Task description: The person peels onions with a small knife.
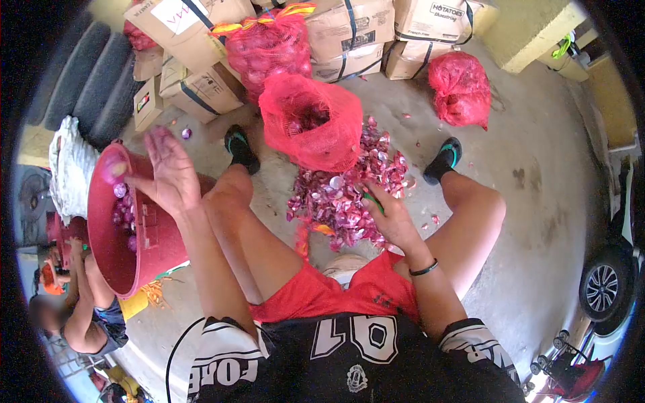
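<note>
Open red mesh sack (310, 124) of onions stands between the feet, onion-skin pile (346, 195) on the floor in front, cardboard boxes (201, 80) behind. Bare concrete floor (537, 201) to the right. Left hand (171, 171) spread open over the red bucket (117, 235), a peeled onion (113, 168) just beside it. Right hand (390, 218) closed on a green-handled knife (371, 201) at the pile.

"hotatoes" on cardboard box (440, 20)
</note>
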A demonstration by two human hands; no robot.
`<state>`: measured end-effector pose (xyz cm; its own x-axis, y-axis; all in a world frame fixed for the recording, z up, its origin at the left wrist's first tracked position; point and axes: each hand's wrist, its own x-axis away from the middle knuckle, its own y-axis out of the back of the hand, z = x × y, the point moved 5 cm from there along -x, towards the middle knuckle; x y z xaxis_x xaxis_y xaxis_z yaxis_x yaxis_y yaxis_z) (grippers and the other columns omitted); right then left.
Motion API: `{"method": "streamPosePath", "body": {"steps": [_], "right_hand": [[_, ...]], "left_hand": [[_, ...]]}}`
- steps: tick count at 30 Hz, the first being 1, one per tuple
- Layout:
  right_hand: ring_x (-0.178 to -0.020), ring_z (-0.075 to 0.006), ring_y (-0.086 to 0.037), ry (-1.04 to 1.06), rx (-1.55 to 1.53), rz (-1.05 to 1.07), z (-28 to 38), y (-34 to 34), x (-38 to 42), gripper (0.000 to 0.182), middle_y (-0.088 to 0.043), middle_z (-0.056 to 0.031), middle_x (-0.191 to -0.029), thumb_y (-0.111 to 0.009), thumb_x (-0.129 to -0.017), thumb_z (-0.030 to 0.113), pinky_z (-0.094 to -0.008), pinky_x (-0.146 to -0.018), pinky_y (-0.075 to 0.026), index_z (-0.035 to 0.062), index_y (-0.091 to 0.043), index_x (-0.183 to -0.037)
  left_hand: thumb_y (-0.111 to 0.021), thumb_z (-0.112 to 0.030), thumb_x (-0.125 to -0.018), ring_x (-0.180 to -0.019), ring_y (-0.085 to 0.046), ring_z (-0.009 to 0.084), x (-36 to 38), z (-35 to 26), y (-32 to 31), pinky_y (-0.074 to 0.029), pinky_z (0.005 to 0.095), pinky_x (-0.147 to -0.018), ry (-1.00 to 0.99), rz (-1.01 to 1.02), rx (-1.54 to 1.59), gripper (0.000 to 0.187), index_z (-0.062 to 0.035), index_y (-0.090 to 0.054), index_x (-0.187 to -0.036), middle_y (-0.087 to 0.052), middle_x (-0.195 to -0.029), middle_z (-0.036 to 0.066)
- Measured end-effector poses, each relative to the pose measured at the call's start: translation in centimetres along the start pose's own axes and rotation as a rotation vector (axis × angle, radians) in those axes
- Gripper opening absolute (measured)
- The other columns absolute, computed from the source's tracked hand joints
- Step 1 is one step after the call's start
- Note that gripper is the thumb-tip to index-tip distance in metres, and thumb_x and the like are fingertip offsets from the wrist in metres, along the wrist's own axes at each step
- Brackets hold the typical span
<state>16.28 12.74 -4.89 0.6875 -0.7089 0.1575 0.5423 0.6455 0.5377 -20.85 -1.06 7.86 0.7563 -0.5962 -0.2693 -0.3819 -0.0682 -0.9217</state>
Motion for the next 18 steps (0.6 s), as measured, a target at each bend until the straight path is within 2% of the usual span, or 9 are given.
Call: {"method": "streamPosePath", "body": {"steps": [2, 3, 6, 8, 9, 10, 12, 16, 18], "right_hand": [[-0.101, -0.0408, -0.063, 0.090, -0.039, -0.061, 0.6, -0.2, -0.5, 0.047, -0.063, -0.0283, -0.108, -0.059, -0.095, 0.024, -0.0443, -0.085, -0.049, 0.0004, -0.049, -0.134], [-0.095, -0.0432, -0.064, 0.130, -0.057, -0.093, 0.8, -0.3, -0.7, 0.047, -0.064, -0.0286, -0.102, -0.060, -0.094, 0.025, -0.0465, -0.081, -0.051, 0.0010, -0.050, -0.133], [-0.097, -0.0431, -0.063, 0.117, -0.061, -0.085, 0.6, -0.1, -1.1, 0.048, -0.064, -0.0289, -0.104, -0.060, -0.094, 0.026, -0.0463, -0.082, -0.050, -0.0005, -0.048, -0.133], [-0.101, -0.0431, -0.062, 0.114, -0.056, -0.082, 0.3, 0.1, -1.0, 0.049, -0.063, -0.0291, -0.109, -0.061, -0.093, 0.026, -0.0460, -0.085, -0.050, -0.0027, -0.049, -0.131], [-0.103, -0.0409, -0.063, 0.085, -0.057, -0.065, 0.0, 0.0, -1.0, 0.048, -0.062, -0.0292, -0.111, -0.061, -0.094, 0.023, -0.0436, -0.087, -0.050, -0.0018, -0.049, -0.133], [-0.105, -0.0386, -0.063, 0.057, -0.057, -0.049, -0.3, -0.1, -1.0, 0.048, -0.062, -0.0293, -0.113, -0.061, -0.094, 0.021, -0.0412, -0.088, -0.049, -0.0009, -0.048, -0.134], [-0.107, -0.0368, -0.063, 0.021, -0.064, -0.020, -1.0, -0.2, -1.3, 0.049, -0.061, -0.0286, -0.116, -0.062, -0.093, 0.020, -0.0389, -0.089, -0.049, 0.0004, -0.047, -0.136], [-0.109, -0.0363, -0.063, -0.030, -0.069, -0.195, -2.0, 1.5, -2.3, 0.049, -0.062, -0.0282, -0.116, -0.062, -0.093, 0.021, -0.0387, -0.090, -0.049, 0.0017, -0.048, -0.137], [-0.111, -0.0398, -0.060, -0.082, -0.108, -0.198, -2.3, 2.4, -3.0, 0.049, -0.061, -0.0285, -0.118, -0.062, -0.093, 0.021, -0.0418, -0.092, -0.048, 0.0008, -0.048, -0.135]], "left_hand": [[-0.060, -0.036, -0.095, -0.116, -0.055, 0.0291, -0.8, 1.9, 0.3, -0.048, 0.0456, -0.099, 0.114, -0.026, -0.317, 0.055, -0.0015, -0.044, -0.134, -0.053, -0.130, 0.017], [-0.060, -0.030, -0.094, -0.112, -0.058, 0.0272, -0.7, 3.9, 0.4, -0.049, 0.0437, -0.096, 0.210, 0.033, -0.471, 0.048, -0.0014, -0.047, -0.131, -0.057, -0.125, 0.015], [-0.060, -0.013, -0.094, -0.098, -0.064, 0.0215, -0.3, 12.0, 0.4, -0.052, 0.0367, -0.090, 0.506, 0.116, -0.942, 0.027, 0.0007, -0.060, -0.117, -0.066, -0.105, 0.010], [-0.059, -0.011, -0.095, -0.093, -0.065, 0.0175, -1.1, 17.4, 2.2, -0.051, 0.0313, -0.084, 0.613, 0.333, -1.311, 0.020, 0.0031, -0.065, -0.108, -0.069, -0.097, 0.007], [-0.059, -0.016, -0.096, -0.094, -0.063, 0.0129, -1.9, 19.7, 4.7, -0.051, 0.0283, -0.085, 0.680, 0.441, -1.465, 0.025, 0.0046, -0.064, -0.110, -0.068, -0.100, 0.006], [-0.059, -0.016, -0.093, -0.093, -0.066, 0.0220, -2.5, 21.4, 7.1, -0.050, 0.0344, -0.085, 0.668, 0.451, -1.601, 0.024, 0.0020, -0.067, -0.107, -0.070, -0.101, 0.014], [-0.055, -0.017, -0.092, -0.095, -0.066, 0.0298, -3.6, 24.0, 11.5, -0.049, 0.0385, -0.086, 0.597, 0.532, -1.892, 0.025, 0.0018, -0.069, -0.103, -0.069, -0.105, 0.020], [-0.057, -0.015, -0.091, -0.097, -0.066, 0.0304, -4.9, 26.9, 20.4, -0.050, 0.0396, -0.086, 0.618, 0.596, -2.338, 0.025, 0.0016, -0.066, -0.107, -0.068, -0.106, 0.019], [-0.057, -0.015, -0.090, -0.097, -0.065, 0.0306, -5.4, 27.6, 23.2, -0.051, 0.0401, -0.086, 0.675, 0.612, -2.430, 0.026, 0.0015, -0.064, -0.109, -0.068, -0.107, 0.019]]}}
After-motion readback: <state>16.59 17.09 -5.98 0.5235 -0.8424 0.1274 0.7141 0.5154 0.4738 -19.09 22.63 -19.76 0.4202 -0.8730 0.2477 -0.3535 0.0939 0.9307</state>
